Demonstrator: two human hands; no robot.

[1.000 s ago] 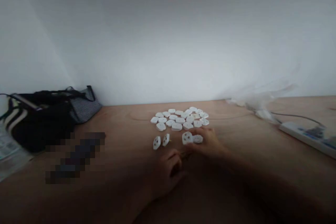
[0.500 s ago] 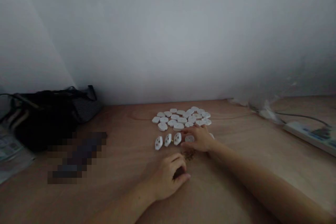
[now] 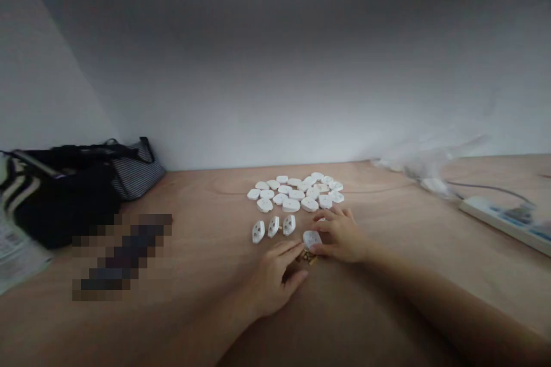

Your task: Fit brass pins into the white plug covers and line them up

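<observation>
My right hand [image 3: 342, 234] has its thumb and fingers around the edge of a white plastic plug housing [image 3: 311, 239], held low over the table. My left hand [image 3: 282, 278] is open, thumb apart from the fingers, with its fingertips beside a small pile of brass pins [image 3: 307, 257]. Three white plug pieces with dark holes in their faces stand on edge in a row left of my right hand, among them the nearest one [image 3: 289, 225]. Behind them, several white housings [image 3: 291, 205] lie spread in a cluster.
On the wooden table [image 3: 206, 229], a black bag [image 3: 69, 195] sits at the left, with a blurred-out dark object [image 3: 129, 252] in front of it. A white power strip [image 3: 499, 221] with a cable lies at the right, near a clear plastic bag [image 3: 430, 169]. A wall rises behind.
My right hand has drawn slightly back toward me from the cluster, with the white housing in its fingers. My left hand has moved slightly up toward the pins, its fingers straightening.
</observation>
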